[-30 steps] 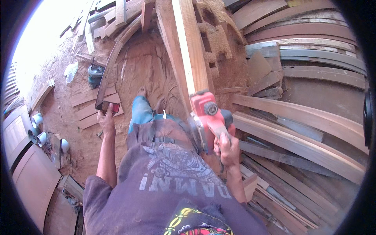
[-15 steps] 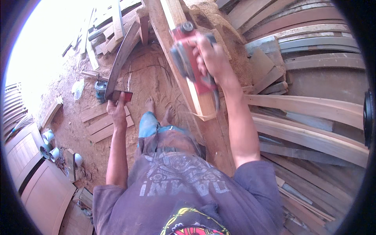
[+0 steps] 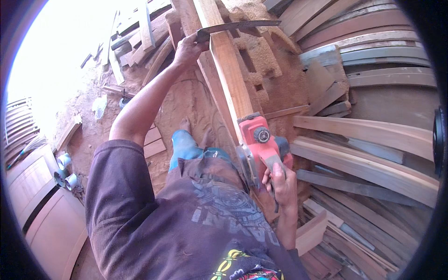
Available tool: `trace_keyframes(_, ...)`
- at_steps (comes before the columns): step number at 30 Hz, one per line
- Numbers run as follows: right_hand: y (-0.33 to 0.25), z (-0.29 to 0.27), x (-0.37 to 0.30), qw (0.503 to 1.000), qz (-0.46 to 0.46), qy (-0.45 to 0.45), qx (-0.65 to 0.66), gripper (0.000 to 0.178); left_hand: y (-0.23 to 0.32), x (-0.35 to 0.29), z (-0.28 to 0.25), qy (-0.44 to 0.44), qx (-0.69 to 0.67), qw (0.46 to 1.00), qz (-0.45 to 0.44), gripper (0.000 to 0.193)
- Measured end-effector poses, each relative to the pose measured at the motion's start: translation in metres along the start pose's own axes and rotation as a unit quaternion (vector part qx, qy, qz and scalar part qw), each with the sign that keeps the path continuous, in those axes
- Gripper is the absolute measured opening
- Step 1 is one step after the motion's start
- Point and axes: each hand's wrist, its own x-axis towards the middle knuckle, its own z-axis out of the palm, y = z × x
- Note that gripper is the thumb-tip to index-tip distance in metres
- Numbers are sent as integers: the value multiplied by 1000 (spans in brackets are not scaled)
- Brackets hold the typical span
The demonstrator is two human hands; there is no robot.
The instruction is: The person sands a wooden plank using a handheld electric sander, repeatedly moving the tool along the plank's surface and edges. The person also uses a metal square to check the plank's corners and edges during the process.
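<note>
A person in a dark T-shirt [image 3: 144, 205] is gripping a red power planer [image 3: 254, 135] in the right hand [image 3: 282, 184], fingers wrapping around its handle. The planer is covering the near end of a pale squared timber [image 3: 229, 77], which is stretching away in front of the person, beside bare feet [image 3: 185, 124] and sandy ground. Farther along, the left hand [image 3: 189, 49] is holding a dark-bladed square [image 3: 242, 24] by its end, fingers closing around it at the timber's left edge while the blade is lying crosswise over the wood and reaching past its right side. Loose boards [image 3: 364, 163] are lining the right, wooden panels [image 3: 58, 224] are lying at left, and offcuts [image 3: 147, 35] are scattering across the far ground.
</note>
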Motion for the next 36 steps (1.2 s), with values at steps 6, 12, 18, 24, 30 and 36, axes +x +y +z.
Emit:
trace_keyframes(6, 11, -3, 12, 999, -33, 7, -22, 49, -26, 16, 9, 10, -82, 996, 17, 26)
trace_keyframes(12, -34, 15, 48, 999, -25, 10, -24, 41, -9, 8, -1, -14, -51, 999, 12, 27)
trace_keyframes(18, -85, 40, 107, 998, -46, 6, -36, 41, -30, 96, -37, 29, -118, 992, 41, 28)
trace_keyframes(24, -143, 64, 161, 999, -34, -9, -7, 42, -57, 233, -96, 60, -27, 997, 35, 32)
trace_keyframes(30, -193, 89, 219, 999, -47, -7, -15, 47, -61, 253, -86, 22, -77, 997, 12, 34)
trace_keyframes(36, -250, 111, 273, 998, -41, -38, -12, 48, -62, 247, -101, 10, -69, 997, -17, 34)
